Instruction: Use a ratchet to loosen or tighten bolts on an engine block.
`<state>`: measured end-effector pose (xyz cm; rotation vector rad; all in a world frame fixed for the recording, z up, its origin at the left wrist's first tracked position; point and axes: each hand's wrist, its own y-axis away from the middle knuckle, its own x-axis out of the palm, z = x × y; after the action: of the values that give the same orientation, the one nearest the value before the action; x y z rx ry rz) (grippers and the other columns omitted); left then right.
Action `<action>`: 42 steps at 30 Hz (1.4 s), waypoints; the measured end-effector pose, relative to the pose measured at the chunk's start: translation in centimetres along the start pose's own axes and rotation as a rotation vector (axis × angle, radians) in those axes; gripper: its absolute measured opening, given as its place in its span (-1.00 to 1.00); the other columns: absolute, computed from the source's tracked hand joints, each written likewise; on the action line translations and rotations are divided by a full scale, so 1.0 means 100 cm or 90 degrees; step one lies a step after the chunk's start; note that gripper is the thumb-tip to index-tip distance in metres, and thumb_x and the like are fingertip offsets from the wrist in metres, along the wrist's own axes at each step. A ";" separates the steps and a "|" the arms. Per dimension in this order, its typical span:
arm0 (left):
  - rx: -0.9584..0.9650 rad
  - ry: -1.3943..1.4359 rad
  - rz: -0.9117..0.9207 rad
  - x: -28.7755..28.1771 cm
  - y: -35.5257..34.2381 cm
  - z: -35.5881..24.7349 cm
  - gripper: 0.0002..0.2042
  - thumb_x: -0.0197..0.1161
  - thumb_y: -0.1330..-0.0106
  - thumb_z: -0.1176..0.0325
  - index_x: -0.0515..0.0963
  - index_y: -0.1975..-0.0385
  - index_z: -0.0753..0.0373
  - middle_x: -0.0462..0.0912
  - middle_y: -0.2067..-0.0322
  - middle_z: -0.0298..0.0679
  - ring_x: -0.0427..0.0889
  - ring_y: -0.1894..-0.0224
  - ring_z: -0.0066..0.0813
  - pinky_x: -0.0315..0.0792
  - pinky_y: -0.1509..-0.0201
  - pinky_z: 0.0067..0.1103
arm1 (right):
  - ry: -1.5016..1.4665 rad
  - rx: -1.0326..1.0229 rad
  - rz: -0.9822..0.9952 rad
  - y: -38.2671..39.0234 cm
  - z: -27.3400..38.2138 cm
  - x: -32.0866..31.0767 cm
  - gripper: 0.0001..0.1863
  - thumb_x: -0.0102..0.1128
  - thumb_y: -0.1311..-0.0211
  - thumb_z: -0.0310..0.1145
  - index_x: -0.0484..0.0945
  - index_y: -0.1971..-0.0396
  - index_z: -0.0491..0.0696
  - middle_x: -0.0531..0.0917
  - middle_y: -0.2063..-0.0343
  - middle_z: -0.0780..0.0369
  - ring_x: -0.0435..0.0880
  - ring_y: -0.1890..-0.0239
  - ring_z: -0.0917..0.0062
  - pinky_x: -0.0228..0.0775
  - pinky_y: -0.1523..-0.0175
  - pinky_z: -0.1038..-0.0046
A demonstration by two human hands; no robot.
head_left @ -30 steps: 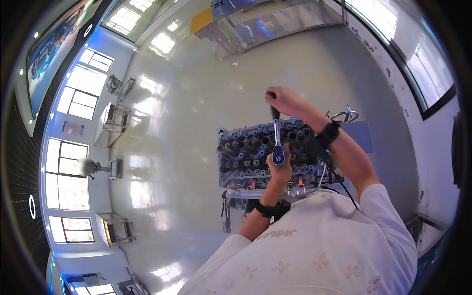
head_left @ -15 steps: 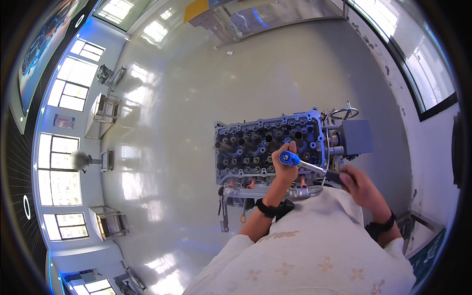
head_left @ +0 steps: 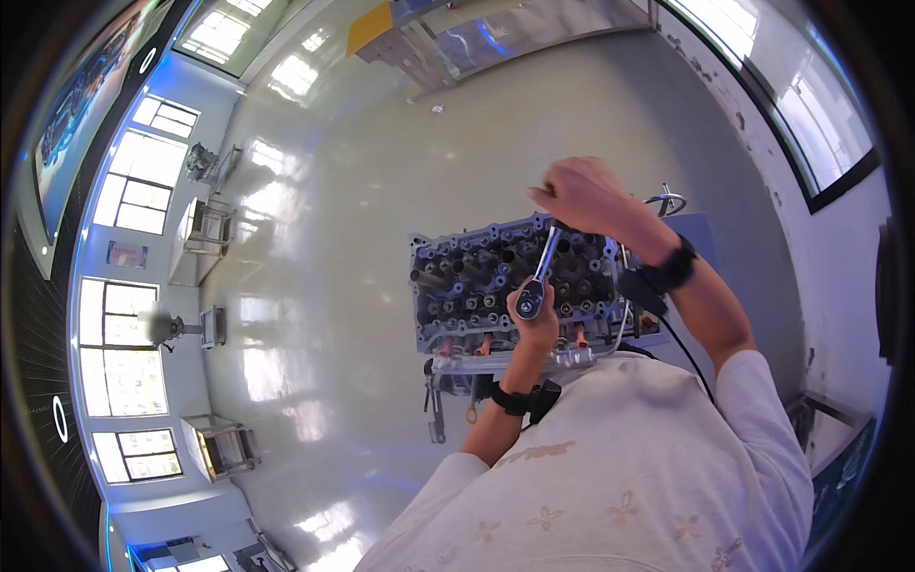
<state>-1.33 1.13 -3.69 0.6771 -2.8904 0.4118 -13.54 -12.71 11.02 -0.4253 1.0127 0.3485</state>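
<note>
Silver ratchet wrench with a round head, slanting over the right half of a grey metal engine block studded with round fittings and dark tubes. The wrench's head lies toward the wearer and its handle points away; what sits beneath the head is hidden. The left hand is curled closed about the head, its fingers partly out of sight below. The right hand, slightly blurred, is closed over the far end of the handle, thumb standing out to the left; it covers most of the grip.

For good handling, the left hand would best keep the head square and seated, while the right pulls smoothly in a level arc, without tipping the handle or letting the knuckles strike the tubes. The thin black cable by the right forearm is best kept out of that arc.

Along the near edge runs a silver metal rail, with reddish brackets just behind it. Beyond the block's right end stands a metal handwheel; glossy grey floor surrounds the whole.
</note>
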 end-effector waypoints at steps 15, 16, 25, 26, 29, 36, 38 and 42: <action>0.003 -0.095 0.111 0.009 -0.018 -0.042 -0.63 0.13 -0.39 0.44 0.25 0.71 0.26 0.21 0.71 -0.53 0.12 0.61 -0.80 -0.03 0.58 -0.64 | 0.021 -0.017 0.158 0.108 -0.019 -0.026 -0.83 0.28 0.10 -0.47 0.57 0.42 -0.06 0.62 0.54 0.11 0.61 0.37 0.12 0.41 0.26 0.20; 0.024 -0.122 0.131 0.014 -0.018 -0.043 -0.67 0.16 -0.36 0.48 0.30 0.69 0.28 0.25 0.69 -0.53 0.16 0.59 -0.81 0.01 0.57 -0.65 | 0.086 -0.040 0.188 0.080 -0.028 -0.023 -0.82 0.27 0.13 -0.50 0.58 0.41 -0.04 0.63 0.52 0.15 0.62 0.32 0.18 0.40 0.20 0.22; 0.034 0.036 -0.039 0.002 -0.014 -0.004 -0.70 0.10 -0.38 0.53 0.42 0.67 0.27 0.30 0.72 -0.53 0.18 0.63 -0.82 0.04 0.62 -0.64 | 0.315 -0.238 0.069 0.005 0.014 0.009 -0.85 0.29 0.11 -0.40 0.51 0.53 -0.08 0.64 0.49 0.19 0.65 0.30 0.33 0.38 0.18 0.33; 0.025 0.041 -0.048 0.008 -0.016 -0.017 -0.70 0.10 -0.38 0.53 0.42 0.67 0.27 0.30 0.72 -0.53 0.18 0.63 -0.82 0.04 0.62 -0.64 | 0.291 -0.215 0.141 0.022 0.018 0.010 -0.82 0.27 0.06 -0.38 0.49 0.46 -0.11 0.63 0.53 0.15 0.65 0.36 0.28 0.40 0.24 0.29; -0.057 -0.013 0.017 0.028 -0.022 -0.046 -0.60 0.04 -0.45 0.39 0.28 0.73 0.26 0.20 0.74 -0.51 0.08 0.59 -0.79 -0.01 0.61 -0.59 | 0.070 -0.093 0.197 0.084 0.044 0.010 -0.67 0.20 -0.03 -0.33 0.42 0.22 -0.17 0.60 0.61 0.07 0.64 0.51 0.12 0.43 0.38 0.15; 0.013 -0.168 0.076 0.016 -0.017 -0.032 -0.65 0.17 -0.37 0.38 0.32 0.68 0.34 0.37 0.78 -0.12 0.16 0.68 -0.46 0.21 0.59 -0.51 | 0.100 -0.071 0.504 0.080 0.062 -0.018 -0.63 0.18 -0.02 -0.32 0.39 0.21 -0.23 0.61 0.59 0.06 0.64 0.48 0.09 0.47 0.34 0.14; -0.003 -0.115 0.070 0.015 -0.017 -0.035 -0.72 0.18 -0.33 0.42 0.38 0.63 0.35 0.43 0.73 -0.06 0.26 0.67 -0.28 0.27 0.56 -0.49 | 0.268 -0.226 0.479 0.050 0.048 -0.021 -0.69 0.18 -0.02 -0.34 0.42 0.29 -0.24 0.60 0.61 0.08 0.64 0.50 0.12 0.47 0.33 0.14; 0.002 -0.091 0.136 0.018 -0.010 -0.046 -0.94 0.17 -0.23 0.54 0.53 0.46 0.37 0.55 0.59 0.07 0.49 0.49 0.14 0.41 0.44 -0.44 | 0.361 -0.375 0.247 0.010 0.003 -0.003 -0.76 0.19 -0.01 -0.36 0.45 0.35 -0.19 0.59 0.63 0.10 0.63 0.50 0.14 0.47 0.31 0.13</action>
<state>-2.09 0.90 1.30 0.4137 -3.1109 0.4087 -13.90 -11.73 11.25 -0.8935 1.5514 0.9214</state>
